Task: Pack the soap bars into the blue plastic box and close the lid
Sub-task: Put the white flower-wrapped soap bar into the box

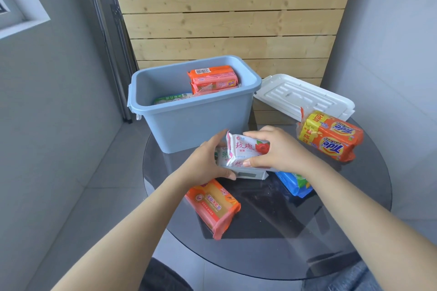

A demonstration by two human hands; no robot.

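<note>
The blue plastic box [201,123] stands open at the back of the round glass table, holding orange soap packs [212,78] and a green-white bar [172,98]. Just in front of it, my right hand [281,151] grips a white rose-print soap bar [243,151] stacked on other white bars [250,173]. My left hand [208,163] holds the left side of that stack. The white lid [305,95] lies to the right of the box. On the table lie a Tide soap pack [331,137], an orange soap bar [212,205] and a blue-green pack [294,183].
The dark glass table [272,243] is small and round, with its edge close to me. A wooden slat panel [224,19] stands behind the box. Grey walls flank both sides, with tiled floor below at the left.
</note>
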